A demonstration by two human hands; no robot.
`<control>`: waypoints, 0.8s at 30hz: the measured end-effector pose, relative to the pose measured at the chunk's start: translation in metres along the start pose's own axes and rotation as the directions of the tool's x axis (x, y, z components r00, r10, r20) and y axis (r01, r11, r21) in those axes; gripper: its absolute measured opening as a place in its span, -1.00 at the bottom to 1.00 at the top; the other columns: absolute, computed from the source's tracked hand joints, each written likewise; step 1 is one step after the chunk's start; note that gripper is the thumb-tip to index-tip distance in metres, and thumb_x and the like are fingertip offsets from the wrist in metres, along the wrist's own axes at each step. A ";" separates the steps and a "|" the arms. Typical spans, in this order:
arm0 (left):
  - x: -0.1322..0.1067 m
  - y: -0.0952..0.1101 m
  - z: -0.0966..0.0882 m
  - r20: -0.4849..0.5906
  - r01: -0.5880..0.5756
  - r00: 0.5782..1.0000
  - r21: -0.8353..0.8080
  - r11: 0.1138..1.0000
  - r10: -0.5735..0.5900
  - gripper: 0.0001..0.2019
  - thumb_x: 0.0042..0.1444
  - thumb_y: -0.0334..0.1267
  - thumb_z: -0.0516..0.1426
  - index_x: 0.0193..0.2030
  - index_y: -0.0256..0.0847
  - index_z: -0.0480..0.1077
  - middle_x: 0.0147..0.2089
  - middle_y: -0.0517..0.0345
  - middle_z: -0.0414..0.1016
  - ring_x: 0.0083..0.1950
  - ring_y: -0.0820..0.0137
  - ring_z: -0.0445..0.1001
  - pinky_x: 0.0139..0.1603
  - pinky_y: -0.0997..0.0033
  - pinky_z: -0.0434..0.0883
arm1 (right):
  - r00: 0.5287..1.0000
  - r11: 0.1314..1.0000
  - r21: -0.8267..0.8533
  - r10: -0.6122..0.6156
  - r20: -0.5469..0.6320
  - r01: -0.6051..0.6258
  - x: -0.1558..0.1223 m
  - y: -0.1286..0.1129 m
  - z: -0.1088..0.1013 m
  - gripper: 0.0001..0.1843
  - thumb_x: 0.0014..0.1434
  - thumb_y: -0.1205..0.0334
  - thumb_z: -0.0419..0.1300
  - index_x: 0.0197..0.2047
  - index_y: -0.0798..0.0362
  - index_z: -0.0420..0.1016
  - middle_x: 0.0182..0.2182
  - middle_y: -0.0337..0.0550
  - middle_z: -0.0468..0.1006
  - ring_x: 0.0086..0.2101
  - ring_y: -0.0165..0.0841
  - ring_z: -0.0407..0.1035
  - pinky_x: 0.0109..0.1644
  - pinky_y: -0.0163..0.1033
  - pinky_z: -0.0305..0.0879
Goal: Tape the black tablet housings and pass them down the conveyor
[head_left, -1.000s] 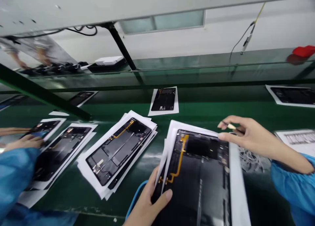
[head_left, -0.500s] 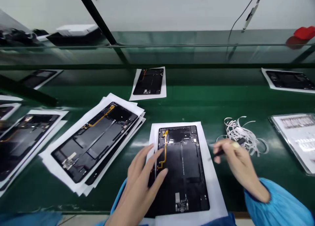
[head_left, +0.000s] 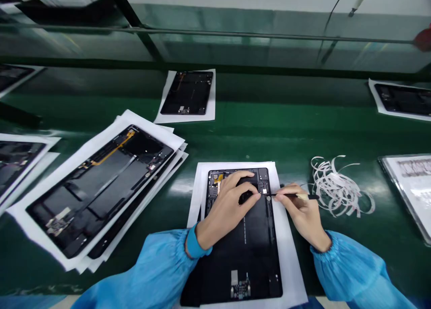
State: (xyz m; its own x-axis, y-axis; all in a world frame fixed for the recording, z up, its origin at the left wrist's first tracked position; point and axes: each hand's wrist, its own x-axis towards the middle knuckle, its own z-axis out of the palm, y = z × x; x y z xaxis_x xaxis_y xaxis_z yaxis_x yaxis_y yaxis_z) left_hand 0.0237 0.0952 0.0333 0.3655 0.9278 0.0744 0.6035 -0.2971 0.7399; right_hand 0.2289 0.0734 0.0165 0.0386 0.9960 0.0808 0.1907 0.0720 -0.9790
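A tablet back housing [head_left: 257, 250], black inside with small circuit boards, lies on white paper [head_left: 291, 273] in front of me. My left hand [head_left: 229, 201] reaches over its upper part. Thumb and index finger meet near the right edge, forming a ring; anything pinched there is too small to make out. From the right, my right hand [head_left: 303, 210] grips a slim black tool [head_left: 313, 197] with a pale section. Its thin tip points left, close to my left fingertips at the housing's upper right edge. My left hand partly covers the orange flex cable.
Left of me lies a stack of papers and housings [head_left: 101, 188]. Curled white strips [head_left: 336, 188] are heaped to the right, beside a sheet in a clear sleeve [head_left: 411, 188]. Further housings lie at the back [head_left: 188, 93] and far right [head_left: 404, 98]. A shelf rail [head_left: 235, 33] crosses above.
My left hand has moved from the housing's left side to its upper right, its spread fingers now pinched. My right hand has brought the tool left to the housing's edge. The view has tilted down.
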 end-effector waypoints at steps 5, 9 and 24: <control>0.000 -0.003 0.004 -0.014 -0.035 0.999 0.068 0.997 0.036 -0.93 0.25 -0.34 0.13 -0.26 -0.14 0.43 0.18 0.04 0.36 0.25 0.14 0.30 0.24 -0.03 0.24 | 1.000 0.999 -0.042 -0.007 -0.016 0.006 0.001 0.000 0.001 -0.85 0.18 0.10 0.30 -0.36 -0.02 0.57 -0.40 -0.15 0.55 -0.34 -0.30 0.48 -0.30 -0.23 0.46; 0.000 -0.002 0.006 -0.013 -0.038 0.999 0.105 0.994 0.039 -0.93 0.24 -0.35 0.14 -0.28 -0.14 0.41 0.18 0.05 0.36 0.24 0.14 0.30 0.22 0.00 0.25 | 1.000 0.998 -0.055 -0.008 -0.023 0.007 -0.001 -0.001 0.000 -0.89 0.18 0.16 0.30 -0.36 -0.02 0.58 -0.40 -0.15 0.56 -0.33 -0.31 0.49 -0.30 -0.23 0.46; 0.003 0.001 0.008 -0.057 0.005 0.998 0.063 0.998 -0.001 -0.91 0.15 -0.40 0.19 -0.34 -0.13 0.41 0.11 0.08 0.41 0.19 0.13 0.35 0.17 0.01 0.28 | 0.999 1.000 -0.023 0.019 0.043 -0.018 0.005 0.000 0.004 -0.95 0.12 0.21 0.35 -0.36 -0.02 0.63 -0.36 -0.17 0.66 -0.30 -0.25 0.56 -0.20 -0.15 0.52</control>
State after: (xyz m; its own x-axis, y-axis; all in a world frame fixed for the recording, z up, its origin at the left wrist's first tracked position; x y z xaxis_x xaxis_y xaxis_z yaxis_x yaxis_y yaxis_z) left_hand 0.0311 0.0963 0.0294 0.3241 0.9395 0.1113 0.6485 -0.3062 0.6969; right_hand 0.2251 0.0784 0.0159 0.0004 0.9985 0.0540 0.2127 0.0527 -0.9757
